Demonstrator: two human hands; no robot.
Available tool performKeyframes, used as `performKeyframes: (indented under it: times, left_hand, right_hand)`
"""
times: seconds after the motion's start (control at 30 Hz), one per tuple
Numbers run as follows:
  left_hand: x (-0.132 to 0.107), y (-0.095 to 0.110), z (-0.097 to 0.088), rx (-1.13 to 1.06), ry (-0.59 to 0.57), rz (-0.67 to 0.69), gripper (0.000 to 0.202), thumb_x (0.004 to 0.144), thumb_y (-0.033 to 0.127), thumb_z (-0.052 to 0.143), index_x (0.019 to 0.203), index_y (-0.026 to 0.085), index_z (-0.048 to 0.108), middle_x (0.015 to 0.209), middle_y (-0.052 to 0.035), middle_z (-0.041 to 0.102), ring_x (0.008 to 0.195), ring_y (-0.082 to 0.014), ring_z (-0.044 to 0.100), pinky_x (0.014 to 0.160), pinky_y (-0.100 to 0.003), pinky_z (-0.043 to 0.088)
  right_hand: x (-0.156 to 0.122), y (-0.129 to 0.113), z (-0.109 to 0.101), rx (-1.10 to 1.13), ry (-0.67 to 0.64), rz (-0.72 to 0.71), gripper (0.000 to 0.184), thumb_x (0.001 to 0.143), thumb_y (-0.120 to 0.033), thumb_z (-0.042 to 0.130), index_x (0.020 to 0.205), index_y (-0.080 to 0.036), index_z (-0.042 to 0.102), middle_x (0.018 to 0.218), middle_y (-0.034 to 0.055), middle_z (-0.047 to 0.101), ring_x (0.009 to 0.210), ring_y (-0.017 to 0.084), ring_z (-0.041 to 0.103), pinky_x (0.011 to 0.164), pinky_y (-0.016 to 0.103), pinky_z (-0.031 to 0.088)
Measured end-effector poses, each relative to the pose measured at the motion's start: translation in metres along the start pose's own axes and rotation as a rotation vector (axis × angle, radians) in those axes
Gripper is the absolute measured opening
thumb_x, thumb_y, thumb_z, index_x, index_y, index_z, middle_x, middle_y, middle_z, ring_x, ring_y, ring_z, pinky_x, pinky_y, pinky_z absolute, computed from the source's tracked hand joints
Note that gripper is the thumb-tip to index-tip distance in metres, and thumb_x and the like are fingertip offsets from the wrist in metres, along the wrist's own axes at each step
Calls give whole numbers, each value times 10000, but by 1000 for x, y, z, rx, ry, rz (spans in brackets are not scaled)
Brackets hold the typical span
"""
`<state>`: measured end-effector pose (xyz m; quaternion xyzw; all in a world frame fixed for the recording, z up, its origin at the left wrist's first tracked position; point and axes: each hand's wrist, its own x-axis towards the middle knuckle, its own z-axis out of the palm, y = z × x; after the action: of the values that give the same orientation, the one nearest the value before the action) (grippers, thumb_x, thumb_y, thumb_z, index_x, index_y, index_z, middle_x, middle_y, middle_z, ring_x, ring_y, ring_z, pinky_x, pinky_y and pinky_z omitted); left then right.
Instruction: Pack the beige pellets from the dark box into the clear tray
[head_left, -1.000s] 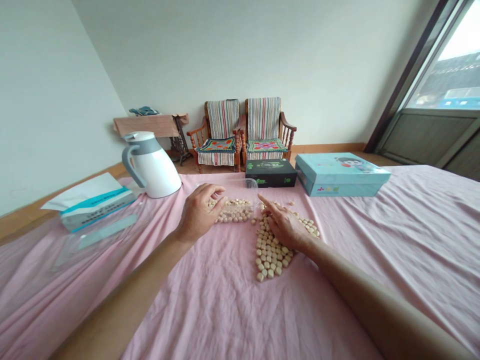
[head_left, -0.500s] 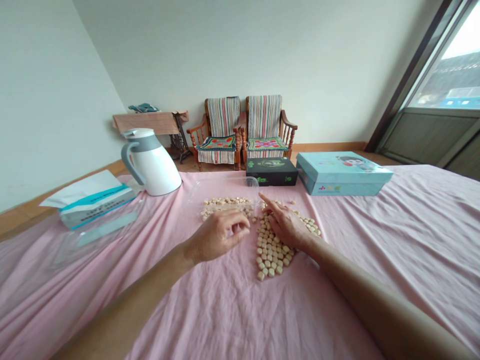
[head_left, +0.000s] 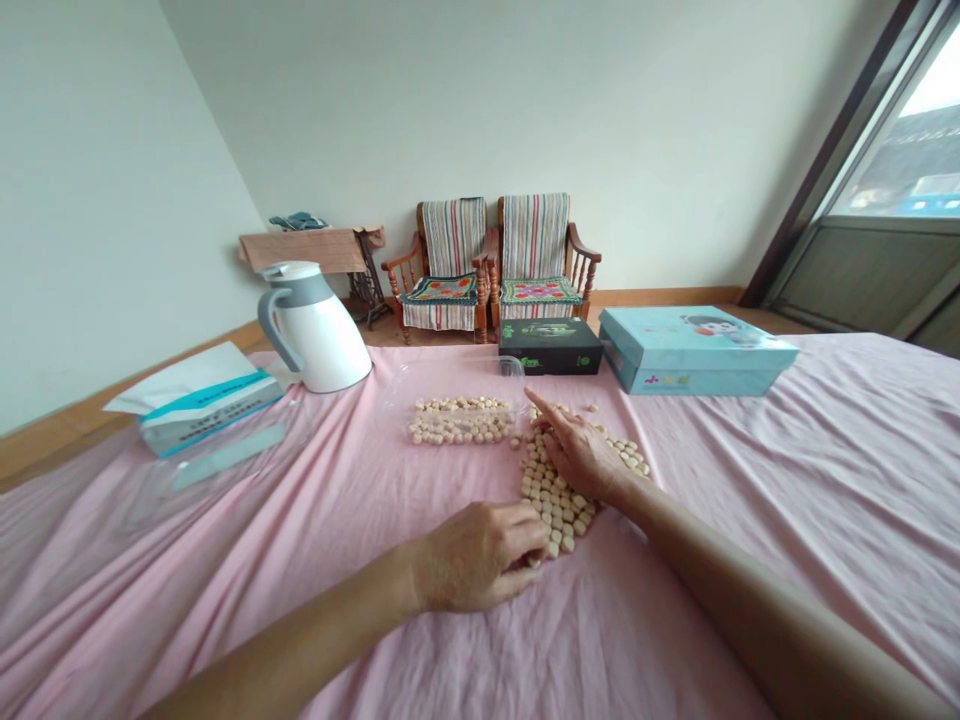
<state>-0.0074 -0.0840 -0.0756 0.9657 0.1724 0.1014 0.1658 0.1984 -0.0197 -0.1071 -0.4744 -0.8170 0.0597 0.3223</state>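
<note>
On the pink sheet (head_left: 697, 600), we are curling our left grip (head_left: 476, 555) narrowly at the edge of the pale, blocky cubes (head_left: 553, 500), holding one or not we cannot tell, while our right grip (head_left: 577, 458) is resting open on them, near a clear tray (head_left: 450, 368).

**One wide head-worn view, looking forward and down**

The single camera rides on the person's head and faces forward and down along a wrinkled pink bedsheet (head_left: 787, 480). Its wide field bends the room's lines and takes in a broad sweep of the scene. The left hand (head_left: 476, 556) and right hand (head_left: 577, 455) sit close to the camera, low and near the middle of the frame, with their arms reaching in from the bottom corners. Much farther off, a pair of wooden armchairs (head_left: 534, 270) stands against a pale green-white wall (head_left: 450, 100), and a tall glazed window (head_left: 892, 130) leans in at the right edge.
</note>
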Motion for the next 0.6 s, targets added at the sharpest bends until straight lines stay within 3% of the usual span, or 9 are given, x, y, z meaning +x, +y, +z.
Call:
performKeyframes:
  times: [0.17, 0.27, 0.4, 0.5, 0.6]
  left_hand:
    - [-3, -2, -11, 41, 67, -2, 83, 815, 109, 527, 832, 187, 506, 812, -8, 559, 696, -112, 513, 636, -218, 407]
    - [-3, -12, -38, 77, 303, -112, 43, 849, 150, 507, 847, 181, 536, 785, -8, 564, 683, -110, 515, 642, -228, 416]
    - [-3, -39, -79, 152, 630, -264, 28, 830, 169, 537, 833, 178, 563, 760, 2, 582, 674, -105, 527, 630, -228, 419]
    - [-4, -63, -93, 237, 667, -334, 22, 787, 166, 571, 807, 175, 577, 744, 9, 596, 667, -108, 543, 630, -231, 422]
    - [-7, -77, -92, 267, 672, -355, 54, 767, 171, 584, 820, 173, 593, 759, 10, 618, 662, -109, 558, 635, -235, 432]
  right_hand:
    - [0, 1, 0, -4, -5, -2, 697, 815, -90, 388, 1485, -204, 231, 1048, 86, 661, 995, 209, 590, 907, 393, 457]
    - [0, 1, 0, -8, -5, -4, 702, 815, -85, 387, 1488, -206, 226, 1052, 87, 663, 993, 209, 590, 902, 389, 458]
    - [0, -1, -1, 2, -10, 7, 704, 811, -80, 386, 1486, -203, 230, 1058, 88, 657, 997, 208, 584, 895, 382, 461]
    - [0, -2, -2, 9, -16, 7, 712, 801, -78, 391, 1485, -196, 231, 1067, 92, 655, 1003, 211, 579, 894, 381, 459]
    - [0, -2, -2, 9, -13, 9, 716, 796, -76, 388, 1485, -190, 231, 1076, 96, 654, 1009, 209, 577, 891, 376, 459]
